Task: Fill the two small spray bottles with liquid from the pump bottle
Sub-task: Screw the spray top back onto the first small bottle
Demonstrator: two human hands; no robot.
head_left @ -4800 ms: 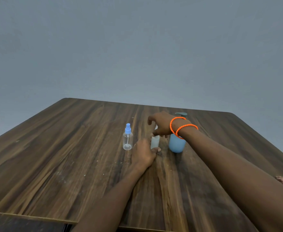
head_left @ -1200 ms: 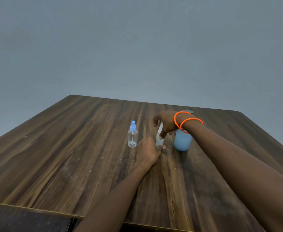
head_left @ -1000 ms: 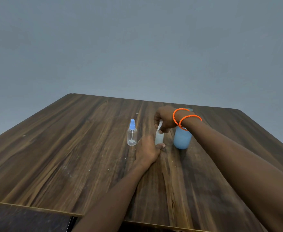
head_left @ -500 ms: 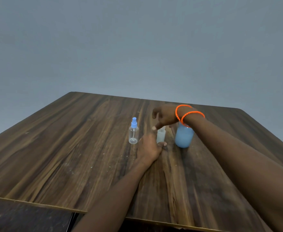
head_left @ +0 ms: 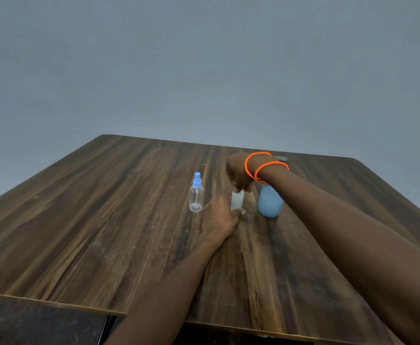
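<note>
Left hand grips the base of the small cloudy bottle, right hand pinches its top, pump bottle just right of both; likely light, tippy, slick plastic, best held low.

Left hand gripping small cloudy plastic spray bottle on wooden table; right hand pinching its top.

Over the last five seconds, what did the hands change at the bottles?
The right hand lifted briefly, then came down again onto the top of the white spray bottle, pinching it. The left hand kept holding that bottle's base. The clear spray bottle and the blue pump bottle stayed put.
</note>
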